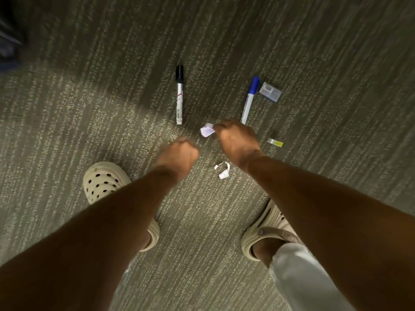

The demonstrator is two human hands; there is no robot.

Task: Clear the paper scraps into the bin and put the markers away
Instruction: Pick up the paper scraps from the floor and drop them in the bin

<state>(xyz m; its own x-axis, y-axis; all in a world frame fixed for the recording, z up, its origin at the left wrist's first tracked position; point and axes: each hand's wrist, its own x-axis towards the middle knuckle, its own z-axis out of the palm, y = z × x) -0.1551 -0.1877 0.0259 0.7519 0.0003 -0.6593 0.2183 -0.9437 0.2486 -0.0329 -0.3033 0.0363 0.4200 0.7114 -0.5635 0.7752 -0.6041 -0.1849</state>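
Standing over grey carpet (314, 52), both arms stretched down. Right hand (235, 140) pinching a crumpled pale paper scrap (207, 130) at the fingertips, just off the carpet. Left hand (179, 153) curled into a loose fist; contents, if any, not visible. Second white scrap (222, 170) on the carpet between the wrists. Black-capped marker (179, 95) lying ahead of the left hand. Blue-capped marker (249, 99) ahead of the right, a small clear box (270, 92) just beside its cap. Small yellow-tipped strip (275, 142) right of the right hand. Cream clogs (102, 182) below.
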